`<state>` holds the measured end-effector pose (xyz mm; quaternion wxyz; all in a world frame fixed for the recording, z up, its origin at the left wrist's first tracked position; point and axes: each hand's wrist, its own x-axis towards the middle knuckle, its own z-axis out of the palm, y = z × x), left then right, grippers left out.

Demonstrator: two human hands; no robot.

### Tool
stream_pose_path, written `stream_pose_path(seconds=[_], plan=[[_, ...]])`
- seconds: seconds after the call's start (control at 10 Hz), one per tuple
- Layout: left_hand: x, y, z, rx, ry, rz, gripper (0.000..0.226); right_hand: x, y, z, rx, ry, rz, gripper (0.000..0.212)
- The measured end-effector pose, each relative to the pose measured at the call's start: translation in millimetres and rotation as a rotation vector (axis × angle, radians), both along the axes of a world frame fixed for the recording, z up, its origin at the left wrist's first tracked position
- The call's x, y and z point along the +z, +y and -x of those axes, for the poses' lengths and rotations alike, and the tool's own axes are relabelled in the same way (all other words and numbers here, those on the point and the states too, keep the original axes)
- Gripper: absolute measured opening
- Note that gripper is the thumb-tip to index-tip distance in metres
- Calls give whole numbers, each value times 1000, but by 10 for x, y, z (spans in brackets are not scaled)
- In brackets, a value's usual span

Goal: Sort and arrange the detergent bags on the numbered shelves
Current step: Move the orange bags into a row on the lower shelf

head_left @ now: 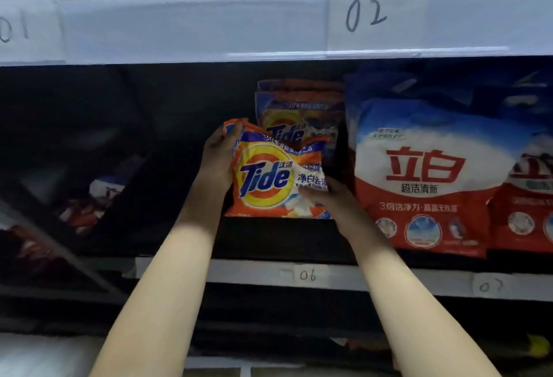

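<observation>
Dim metal shelf (269,272), crinkled glossy Tide bag (269,179) in both hands' curled, gripping fingers (311,194).

Both forearms were bare from the frame's lower edge up to the wrists — no sleeve showed. The left hand (217,157) and right hand (324,197) were bare too — ungloved, with nothing worn at either wrist.

Tide bag (269,179) btwn both hands, before Tide stack (299,113), left of Liby bag (425,179).
</observation>
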<state>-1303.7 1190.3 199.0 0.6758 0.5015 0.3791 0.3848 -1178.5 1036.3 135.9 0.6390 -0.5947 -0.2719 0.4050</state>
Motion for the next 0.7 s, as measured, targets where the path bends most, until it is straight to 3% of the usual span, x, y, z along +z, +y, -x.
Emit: stream_pose_path(seconds=[0.3,0.5,0.6,0.7], plan=[[-113,634,-399,-220,154,-152,12,-143,539,-215,-319,49,-15,33],[136,922,-596,-541,540,-292,23,-265,775,-374,-495,44,-70,31],[256,1035,-636,-598,662,-288,43,-304,816,-358,-546,8,-117,29],[279,1083,-633,-543,640,-331,48,-329,825,-310,-598,24,-181,28]])
